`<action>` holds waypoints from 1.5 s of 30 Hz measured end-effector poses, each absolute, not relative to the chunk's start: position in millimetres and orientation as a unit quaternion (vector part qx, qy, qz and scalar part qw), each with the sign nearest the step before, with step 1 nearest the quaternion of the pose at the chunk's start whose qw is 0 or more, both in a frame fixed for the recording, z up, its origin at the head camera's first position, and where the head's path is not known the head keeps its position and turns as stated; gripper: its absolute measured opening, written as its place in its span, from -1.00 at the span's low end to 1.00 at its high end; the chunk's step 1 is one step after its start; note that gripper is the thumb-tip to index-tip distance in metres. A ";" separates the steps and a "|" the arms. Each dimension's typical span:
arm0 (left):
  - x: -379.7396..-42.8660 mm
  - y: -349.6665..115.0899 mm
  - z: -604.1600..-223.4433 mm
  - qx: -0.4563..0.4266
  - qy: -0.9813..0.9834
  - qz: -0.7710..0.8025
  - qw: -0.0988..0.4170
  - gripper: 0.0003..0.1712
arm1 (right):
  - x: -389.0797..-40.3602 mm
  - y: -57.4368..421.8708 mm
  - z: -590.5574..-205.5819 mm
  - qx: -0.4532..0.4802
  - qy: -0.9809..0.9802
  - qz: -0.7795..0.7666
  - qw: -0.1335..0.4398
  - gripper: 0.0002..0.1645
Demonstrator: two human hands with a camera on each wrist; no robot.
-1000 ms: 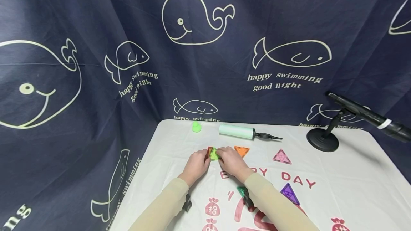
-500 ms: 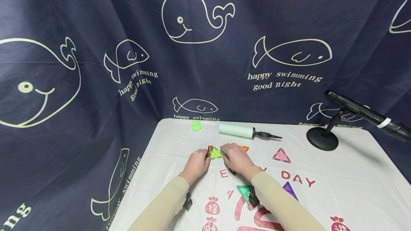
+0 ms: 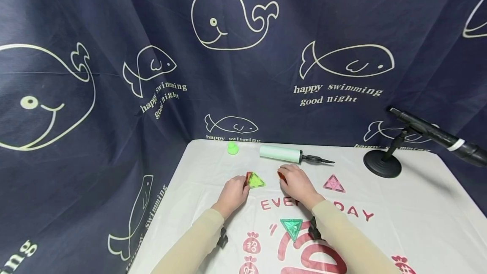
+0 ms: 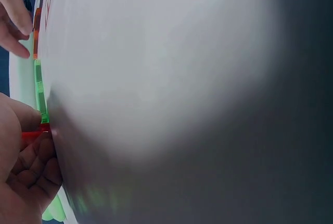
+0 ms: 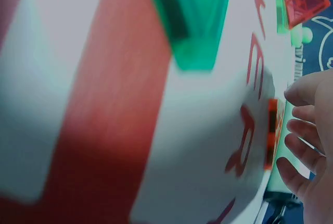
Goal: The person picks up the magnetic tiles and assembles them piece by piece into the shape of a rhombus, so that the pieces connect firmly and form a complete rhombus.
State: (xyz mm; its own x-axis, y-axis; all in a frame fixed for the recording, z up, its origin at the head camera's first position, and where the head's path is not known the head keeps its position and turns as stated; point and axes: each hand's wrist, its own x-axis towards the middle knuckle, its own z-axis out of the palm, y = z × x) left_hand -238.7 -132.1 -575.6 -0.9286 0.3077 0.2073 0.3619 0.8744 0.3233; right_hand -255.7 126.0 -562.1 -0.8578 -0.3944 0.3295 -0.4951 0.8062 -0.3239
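Observation:
My left hand (image 3: 232, 193) pinches a red triangular magnetic tile (image 5: 308, 6), which stands upright on the tabletop. Flat against its foot lies a yellow-green triangular tile (image 3: 256, 180), seen edge-on as a bright green strip in the left wrist view. My right hand (image 3: 298, 184) hovers at an orange triangular tile (image 5: 272, 135); its fingers are spread and relaxed in the right wrist view. From the head, that hand covers most of the orange tile. Nearer to me, a teal-green triangular tile (image 3: 292, 228) lies flat beside my right wrist.
A pink triangular tile (image 3: 334, 184) lies right of my right hand. Behind are a mint-green hand pump (image 3: 280, 154) and a small lime-green knobbed piece (image 3: 233, 149). A black microphone stand (image 3: 382, 165) is at the back right. A dark whale-print curtain (image 3: 243, 79) borders the table.
My right hand has left the yellow-green tile and moved right to the orange tile. The sleeve now hides the purple tile and uncovers the teal-green one. My left hand has stayed put with the red tile.

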 end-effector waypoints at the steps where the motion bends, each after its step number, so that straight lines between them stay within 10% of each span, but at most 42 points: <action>1: -238.7 -132.1 -575.4 -0.172 -0.966 -0.181 0.073 -0.89 | -255.9 128.5 -563.0 0.234 -0.944 0.200 0.121 -0.60; 45: -237.7 -130.2 -574.9 -0.162 -0.969 -0.178 0.061 -0.85 | -259.3 165.9 -567.5 0.221 -0.950 0.213 0.050 -0.50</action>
